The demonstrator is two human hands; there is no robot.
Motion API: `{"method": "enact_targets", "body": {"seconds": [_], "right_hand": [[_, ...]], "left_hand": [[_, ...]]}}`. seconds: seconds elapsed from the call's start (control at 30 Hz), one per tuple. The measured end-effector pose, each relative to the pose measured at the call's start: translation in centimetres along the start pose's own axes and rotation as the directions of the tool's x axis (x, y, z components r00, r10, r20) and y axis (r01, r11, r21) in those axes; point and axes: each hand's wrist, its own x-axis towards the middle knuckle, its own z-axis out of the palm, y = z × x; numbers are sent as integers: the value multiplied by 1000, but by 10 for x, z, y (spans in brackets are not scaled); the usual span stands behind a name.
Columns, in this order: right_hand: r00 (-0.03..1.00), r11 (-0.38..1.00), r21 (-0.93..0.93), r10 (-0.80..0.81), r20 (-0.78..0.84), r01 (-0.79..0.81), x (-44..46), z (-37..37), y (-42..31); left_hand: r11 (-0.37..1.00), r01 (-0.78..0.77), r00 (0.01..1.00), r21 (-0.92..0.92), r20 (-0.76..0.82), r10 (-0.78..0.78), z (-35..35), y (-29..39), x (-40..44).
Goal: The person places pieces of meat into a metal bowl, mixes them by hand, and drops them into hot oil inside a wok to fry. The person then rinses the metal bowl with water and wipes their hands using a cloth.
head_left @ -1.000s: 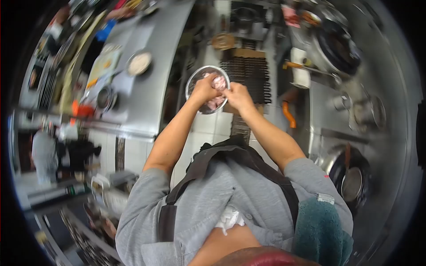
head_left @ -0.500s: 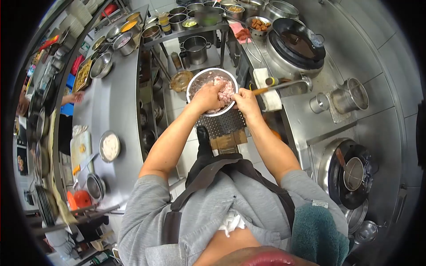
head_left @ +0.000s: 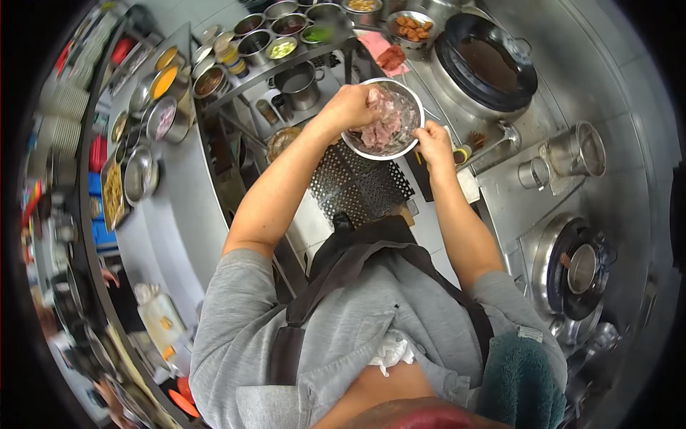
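Note:
A metal bowl [head_left: 409, 118] with a pale rim is held up in front of me, tilted, with pinkish raw meat [head_left: 384, 127] inside. My left hand [head_left: 350, 109] reaches over the bowl's left rim, its fingers curled into the meat. Part of those fingertips is hidden by the meat. On the opposite side, my right hand [head_left: 434, 145] grips the rim between thumb and fingers.
A large wok [head_left: 493, 68] with dark liquid sits at upper right, near a bowl of fried pieces [head_left: 413, 30]. A ladle [head_left: 509, 134] lies below it. A steel pot [head_left: 297, 84] stands on the shelf ahead. A perforated mat [head_left: 350, 187] covers the floor. Left is a steel counter [head_left: 161, 222].
The bowl and both hands have shifted up and right in view, and the bowl tilts more. My left hand now sits higher at the rim. The whole view has turned.

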Motion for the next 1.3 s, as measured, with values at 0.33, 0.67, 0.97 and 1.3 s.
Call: {"method": "enact_targets", "body": {"seconds": [0.33,0.67,0.97,1.3], "right_hand": [[960,991,131,30,-277,6,71,-64,-17],[900,971,-211,6,-436,-109,87,-104,-25],[724,985,-4,123,-679,-171,49,-132,-16],[553,990,61,124,-824,-130,49,-115,9]], "left_hand": [[891,-395,861,223,427,275,18,30,146],[831,-513,858,216,149,491,116,55,237],[842,-538,702,-32,535,469,115,116,275],[716,-678,499,-164,613,613,104,151,304]]}}
